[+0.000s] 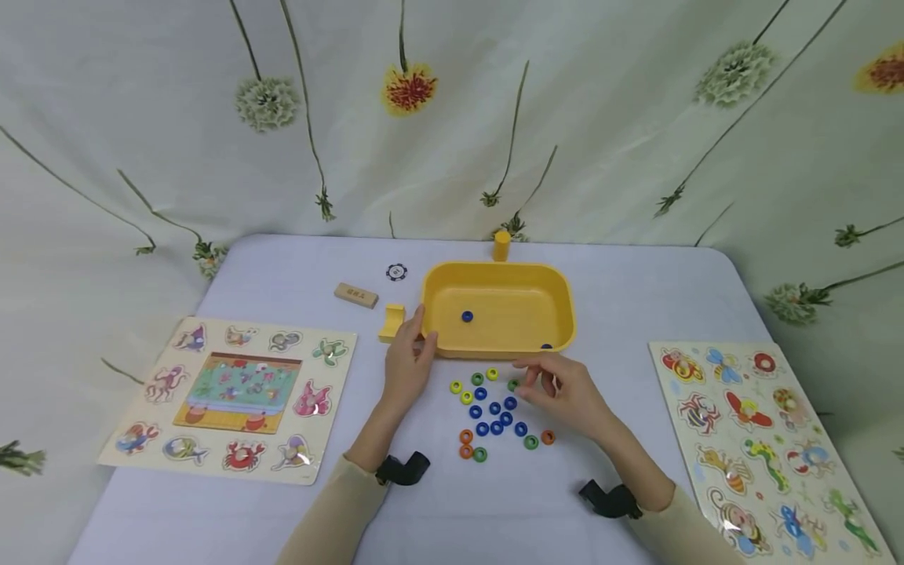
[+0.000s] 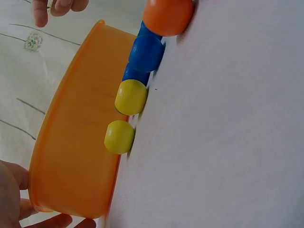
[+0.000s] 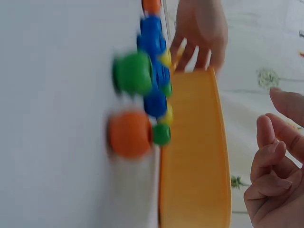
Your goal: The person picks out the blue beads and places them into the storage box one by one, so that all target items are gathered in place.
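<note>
A yellow plastic tray [image 1: 508,310] holds two blue beads, one bead [image 1: 467,316] left of its middle and another [image 1: 547,346] by the front wall. My left hand [image 1: 410,365] rests against the tray's left end, its fingers nearly straight along the outside. Over the loose beads at the tray's front right hovers my right hand [image 1: 568,392], with a green bead [image 1: 513,385] close to its fingertips. Between thumb and index finger no bead shows in the right wrist view. Several blue [image 1: 497,428], yellow [image 1: 456,387], green and orange beads [image 1: 548,437] lie scattered before the tray.
Puzzle boards lie at left [image 1: 328,439] and right [image 1: 671,351]. Left of the tray are a yellow curved block [image 1: 392,322], a wooden block [image 1: 356,295] and a black-and-white chip [image 1: 397,272]. A yellow cylinder [image 1: 501,246] stands behind it.
</note>
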### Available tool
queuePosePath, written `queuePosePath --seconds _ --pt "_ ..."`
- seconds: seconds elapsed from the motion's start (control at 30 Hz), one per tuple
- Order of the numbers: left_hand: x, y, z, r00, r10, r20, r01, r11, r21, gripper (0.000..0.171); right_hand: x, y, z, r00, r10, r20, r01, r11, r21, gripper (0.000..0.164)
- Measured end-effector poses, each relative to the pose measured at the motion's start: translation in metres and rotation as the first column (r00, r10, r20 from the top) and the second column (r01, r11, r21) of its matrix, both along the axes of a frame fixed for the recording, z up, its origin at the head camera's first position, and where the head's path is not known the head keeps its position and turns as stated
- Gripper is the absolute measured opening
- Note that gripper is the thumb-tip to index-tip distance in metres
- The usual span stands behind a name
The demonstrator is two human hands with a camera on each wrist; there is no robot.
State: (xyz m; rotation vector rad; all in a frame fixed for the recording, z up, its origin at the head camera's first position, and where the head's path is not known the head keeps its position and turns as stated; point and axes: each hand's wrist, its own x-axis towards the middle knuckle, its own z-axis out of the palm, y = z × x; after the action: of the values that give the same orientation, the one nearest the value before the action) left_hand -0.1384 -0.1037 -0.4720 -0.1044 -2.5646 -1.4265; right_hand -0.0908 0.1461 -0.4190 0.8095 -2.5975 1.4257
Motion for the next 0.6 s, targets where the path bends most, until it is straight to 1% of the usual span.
queuePosePath --seconds 0.07,0.13,0.23,0.3,0.43,0.53,0.6 --pt "0.000 0.000 0.000 1.000 0.000 0.005 0.000 1.000 0.003 0.052 0.010 -0.007 0.004 0.999 0.049 0.005 -0.049 0.999 -0.019 0.029" --pt "0.000 0.000 -0.001 1.000 -0.002 0.006 0.002 1.000 0.004 0.052 0.017 -0.013 0.010 0.997 0.078 0.014 -0.078 0.997 -0.021 0.029" --pt "0.000 0.000 -0.001 1.000 0.003 0.006 -0.003 1.000 0.007 0.052 0.017 -0.014 0.005 0.995 0.101 0.017 -0.101 0.995 -0.023 0.028" --pt "0.000 0.000 -0.001 1.000 0.003 0.009 -0.004 1.000 0.011 0.052 0.015 -0.013 -0.003 0.995 0.095 0.029 -0.094 0.995 -0.016 0.029" --pt "0.000 0.000 0.001 1.000 0.004 0.015 -0.004 1.000 0.014 0.052 0.007 -0.006 -0.028 0.996 0.064 0.058 -0.066 0.997 0.027 0.026" --pt "0.001 0.000 0.002 1.000 0.002 0.013 -0.002 1.000 0.013 0.052 0.003 -0.001 -0.043 0.994 0.043 0.105 -0.052 0.995 0.082 0.025" --pt "0.001 0.000 0.002 1.000 0.003 0.012 -0.003 1.000 0.013 0.052 0.000 0.000 -0.052 0.993 0.033 0.115 -0.049 0.989 0.136 0.024"
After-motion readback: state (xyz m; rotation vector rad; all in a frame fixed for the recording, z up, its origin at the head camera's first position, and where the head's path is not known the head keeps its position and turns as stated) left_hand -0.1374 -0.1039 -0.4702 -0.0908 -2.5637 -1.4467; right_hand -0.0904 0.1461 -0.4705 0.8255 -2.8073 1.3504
